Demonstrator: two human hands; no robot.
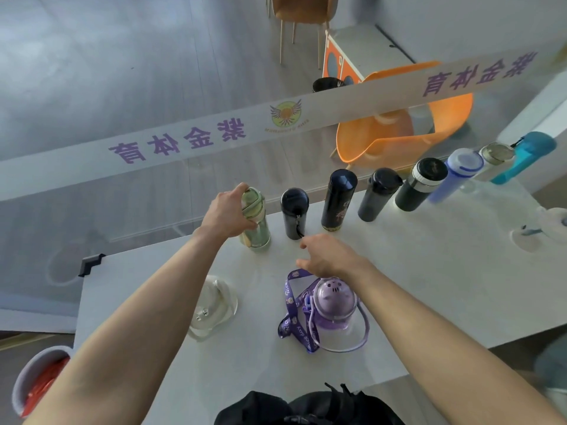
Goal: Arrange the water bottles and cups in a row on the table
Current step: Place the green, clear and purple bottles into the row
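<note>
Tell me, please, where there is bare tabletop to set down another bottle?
Bare tabletop lies right of the purple bottle, in front of the row. The row itself is crowded, from the green bottle in the left hand rightward.

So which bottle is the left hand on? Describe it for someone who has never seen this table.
Follow the row of bottles along the far edge of the white table to its left end. There the left hand grips the pale green bottle; it is see-through with a loop handle, while its neighbours are dark and opaque.
</note>
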